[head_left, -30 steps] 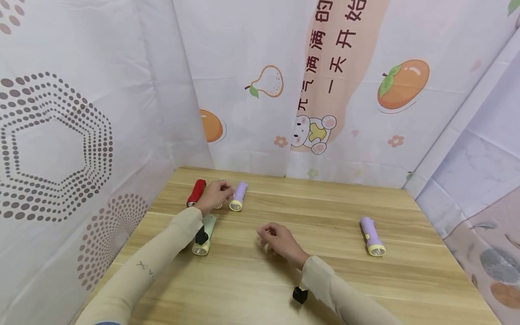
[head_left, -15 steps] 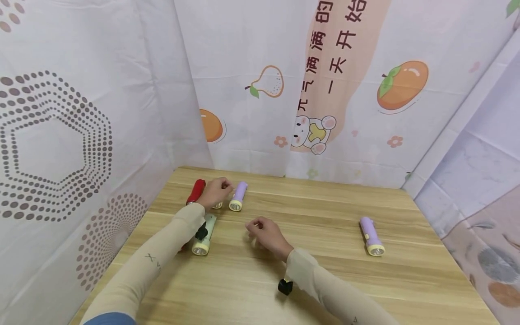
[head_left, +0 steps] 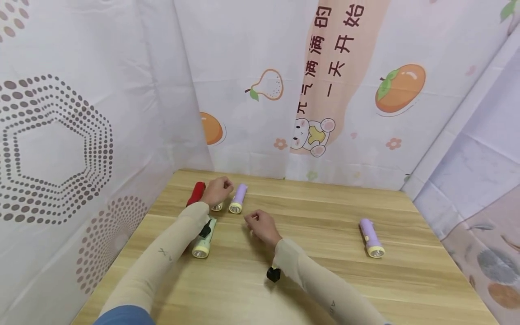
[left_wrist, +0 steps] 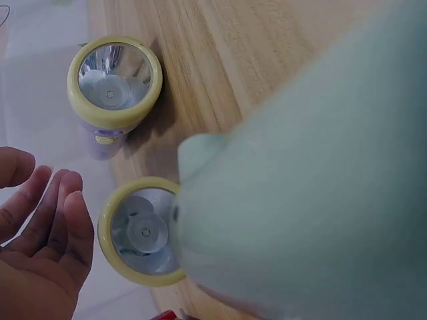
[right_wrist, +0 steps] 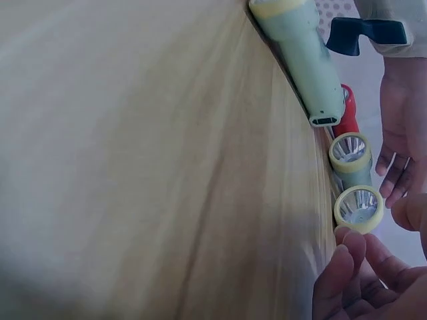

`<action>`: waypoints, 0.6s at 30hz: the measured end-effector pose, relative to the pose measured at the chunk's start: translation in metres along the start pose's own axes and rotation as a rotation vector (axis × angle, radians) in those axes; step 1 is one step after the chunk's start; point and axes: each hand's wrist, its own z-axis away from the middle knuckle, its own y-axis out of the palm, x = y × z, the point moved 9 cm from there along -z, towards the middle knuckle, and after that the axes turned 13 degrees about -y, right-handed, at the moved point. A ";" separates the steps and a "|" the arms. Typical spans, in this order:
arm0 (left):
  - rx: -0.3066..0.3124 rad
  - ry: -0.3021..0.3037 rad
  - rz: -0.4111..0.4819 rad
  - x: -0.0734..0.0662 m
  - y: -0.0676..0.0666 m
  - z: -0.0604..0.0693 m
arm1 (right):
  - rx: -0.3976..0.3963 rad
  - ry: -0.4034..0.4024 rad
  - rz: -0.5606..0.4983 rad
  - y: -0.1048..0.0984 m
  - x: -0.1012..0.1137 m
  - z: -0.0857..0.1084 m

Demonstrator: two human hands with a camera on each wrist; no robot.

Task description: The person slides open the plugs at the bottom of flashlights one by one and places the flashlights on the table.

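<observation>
My left hand (head_left: 217, 192) is over the back left of the table with fingers loosely bent and nothing between them. Below it a flashlight with a yellow rim (head_left: 217, 206) is mostly hidden; the right wrist view gives it a green body (right_wrist: 355, 177). To its right lies a purple flashlight (head_left: 238, 198), to its left a red flashlight (head_left: 197, 193). A pale green flashlight (head_left: 201, 249) lies partly under my left wrist and looms blurred in the left wrist view. My right hand (head_left: 263, 227), also holding nothing, is just right of and nearer than the purple flashlight, fingers loosely bent.
Another purple flashlight (head_left: 371, 238) lies on the right side of the wooden table (head_left: 325, 216). Printed curtains (head_left: 243, 149) hang along the back and the sides. A black wrist camera (head_left: 273, 274) sits under my right wrist.
My right hand has moved left and a little farther back, toward the purple flashlight. My left hand stays almost where it was. The flashlights keep their places.
</observation>
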 end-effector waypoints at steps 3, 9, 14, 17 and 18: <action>-0.003 -0.006 -0.034 -0.002 0.002 -0.003 | -0.023 0.016 0.018 0.003 0.001 -0.008; 0.011 -0.015 -0.063 -0.003 0.007 -0.009 | -0.086 -0.010 0.012 0.006 0.004 -0.024; 0.026 -0.026 -0.052 -0.004 0.010 -0.012 | -0.126 0.025 0.040 0.008 -0.003 -0.034; 0.044 -0.025 -0.058 -0.004 0.011 -0.015 | -0.123 0.053 0.068 0.010 -0.005 -0.038; 0.049 -0.025 -0.065 -0.003 0.012 -0.016 | -0.118 0.061 0.081 0.011 -0.005 -0.039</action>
